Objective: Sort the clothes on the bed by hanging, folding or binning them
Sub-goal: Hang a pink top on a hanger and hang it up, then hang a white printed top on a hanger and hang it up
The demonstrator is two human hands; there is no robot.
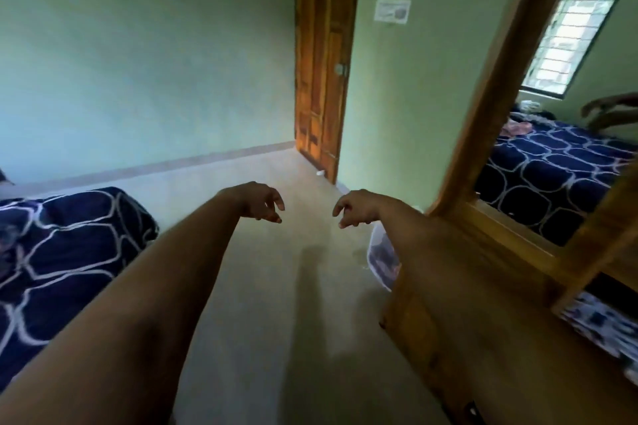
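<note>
Bin [372,242] holds dark clothes [384,259] (blurry); left hand [261,201], right hand [357,208] fingers [278,204] slack, empty.

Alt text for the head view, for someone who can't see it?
The left hand and right hand reach forward empty over the floor, fingers loosely curled. A navy patterned bed lies at left, a wooden-framed mirror at right, a wooden door ahead.

two hands [264,202] [355,208], one bed [69,235] (one door [321,62])
</note>
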